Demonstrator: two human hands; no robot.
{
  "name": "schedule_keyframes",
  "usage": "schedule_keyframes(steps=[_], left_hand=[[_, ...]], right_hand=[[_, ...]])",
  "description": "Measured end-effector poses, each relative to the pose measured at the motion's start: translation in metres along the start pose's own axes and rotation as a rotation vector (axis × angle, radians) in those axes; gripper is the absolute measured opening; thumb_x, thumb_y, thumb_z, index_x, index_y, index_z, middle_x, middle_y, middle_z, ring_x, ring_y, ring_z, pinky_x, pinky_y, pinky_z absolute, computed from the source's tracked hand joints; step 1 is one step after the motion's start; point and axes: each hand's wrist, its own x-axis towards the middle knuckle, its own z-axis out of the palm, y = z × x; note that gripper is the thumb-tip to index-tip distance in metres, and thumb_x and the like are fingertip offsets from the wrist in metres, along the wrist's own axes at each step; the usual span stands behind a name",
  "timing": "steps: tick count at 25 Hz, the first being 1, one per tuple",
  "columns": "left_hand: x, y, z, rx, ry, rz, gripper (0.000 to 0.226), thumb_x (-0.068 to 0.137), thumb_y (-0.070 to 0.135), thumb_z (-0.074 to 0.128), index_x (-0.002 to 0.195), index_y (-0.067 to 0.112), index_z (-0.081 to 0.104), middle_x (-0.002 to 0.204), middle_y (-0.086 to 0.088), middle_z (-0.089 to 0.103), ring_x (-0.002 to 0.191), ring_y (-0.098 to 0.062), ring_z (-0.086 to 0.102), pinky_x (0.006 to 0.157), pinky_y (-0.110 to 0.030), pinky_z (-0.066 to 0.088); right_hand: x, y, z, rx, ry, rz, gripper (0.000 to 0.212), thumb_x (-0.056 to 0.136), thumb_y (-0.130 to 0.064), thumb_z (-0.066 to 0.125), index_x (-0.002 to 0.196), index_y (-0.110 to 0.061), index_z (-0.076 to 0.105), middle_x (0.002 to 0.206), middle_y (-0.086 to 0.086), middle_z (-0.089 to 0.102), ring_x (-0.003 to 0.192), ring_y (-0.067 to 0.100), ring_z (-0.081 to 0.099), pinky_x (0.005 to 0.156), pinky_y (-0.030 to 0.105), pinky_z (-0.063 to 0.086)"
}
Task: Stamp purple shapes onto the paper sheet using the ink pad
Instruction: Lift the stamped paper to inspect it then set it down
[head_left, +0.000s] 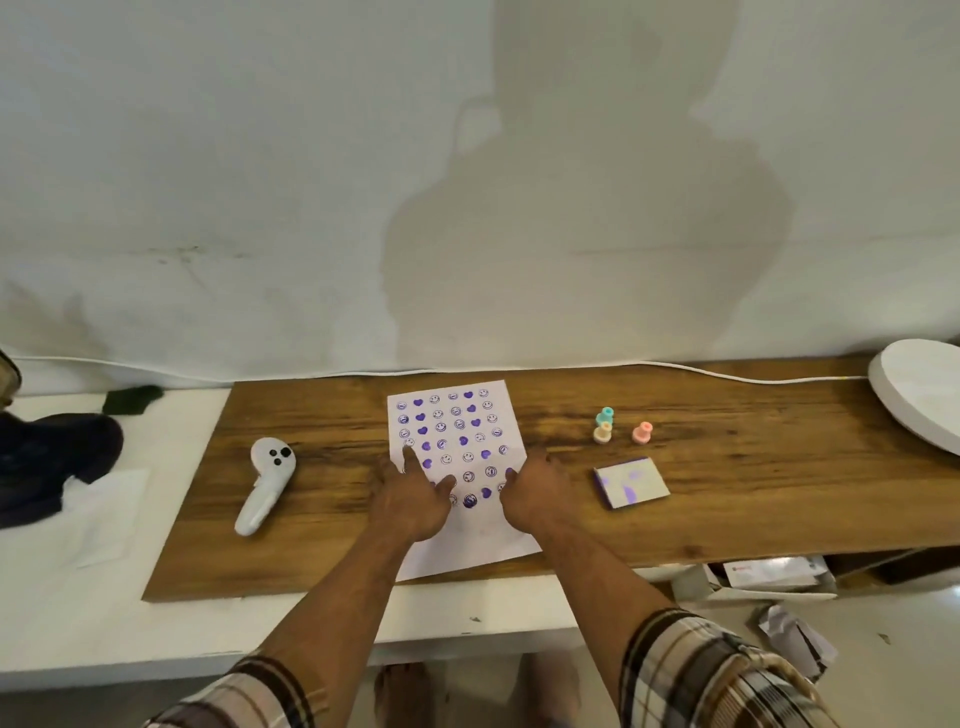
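- Wooden board (322, 415): paper sheet (467, 540) at centre, approx six rows of purple hearts/smileys done; I judge stamping near complete.
- My left hand (410, 501) and right hand (530, 493): both flat, fingers spread, pinning sheet, holding nothing.
- Ink pad (631, 480) at 3 o'clock of sheet.
- Stamps (603, 432) at 2 o'clock; next: pick one, ink it.

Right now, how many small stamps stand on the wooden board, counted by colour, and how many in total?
Teal stamp: 1
Cream stamp: 1
Pink stamp: 1
Total: 3, all standing to the right of the paper sheet, beyond the ink pad.
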Motion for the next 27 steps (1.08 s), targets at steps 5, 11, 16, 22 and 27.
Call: schedule_keyframes(steps=[5, 11, 16, 22, 27], left_hand=[[0.007, -0.004, -0.011, -0.118, 0.11, -0.005, 0.078, 0.104, 0.047, 0.043, 0.161, 0.003, 0.015, 0.161, -0.022, 0.035, 0.15, -0.041, 0.029, 0.123, -0.047, 0.023], [0.014, -0.017, -0.022, -0.378, 0.249, -0.032, 0.022, 0.099, 0.028, 0.057, 0.11, 0.01, 0.056, 0.114, -0.014, 0.072, 0.081, -0.021, 0.063, 0.068, -0.035, 0.049], [0.021, -0.014, -0.029, -1.012, 0.197, -0.332, 0.016, 0.096, 0.03, 0.063, 0.098, 0.016, 0.07, 0.085, 0.001, 0.075, 0.066, -0.019, 0.07, 0.054, -0.028, 0.05], [0.019, -0.005, -0.03, -1.121, 0.213, -0.228, 0.011, 0.096, 0.018, 0.062, 0.1, 0.02, 0.072, 0.081, 0.002, 0.073, 0.068, -0.021, 0.069, 0.061, -0.031, 0.056], [-0.008, 0.016, -0.077, -1.18, 0.046, -0.138, 0.021, 0.097, 0.019, 0.063, 0.114, 0.013, 0.073, 0.104, -0.014, 0.08, 0.093, -0.039, 0.077, 0.086, -0.056, 0.062]], right_hand=[[0.018, -0.017, 0.011, -0.049, 0.031, 0.056, 0.047, 0.095, -0.035, 0.071, 0.128, -0.004, 0.058, 0.132, 0.017, 0.066, 0.123, 0.033, 0.061, 0.096, 0.04, 0.053], [0.026, -0.022, 0.019, -0.104, 0.052, 0.074, 0.045, 0.096, -0.041, 0.071, 0.124, -0.007, 0.062, 0.13, 0.015, 0.067, 0.123, 0.031, 0.06, 0.097, 0.041, 0.053], [0.026, -0.018, 0.016, -0.045, 0.039, 0.071, 0.037, 0.097, -0.032, 0.071, 0.123, -0.007, 0.062, 0.129, 0.015, 0.067, 0.121, 0.031, 0.061, 0.096, 0.041, 0.054], [0.028, -0.005, 0.006, 0.218, -0.026, 0.105, 0.027, 0.104, -0.028, 0.059, 0.117, -0.005, 0.067, 0.124, 0.014, 0.073, 0.111, 0.032, 0.069, 0.087, 0.041, 0.059], [0.014, -0.001, -0.035, 0.665, -0.039, 0.155, 0.031, 0.103, -0.03, 0.053, 0.119, -0.014, 0.074, 0.117, 0.007, 0.077, 0.098, 0.024, 0.07, 0.079, 0.035, 0.056]])
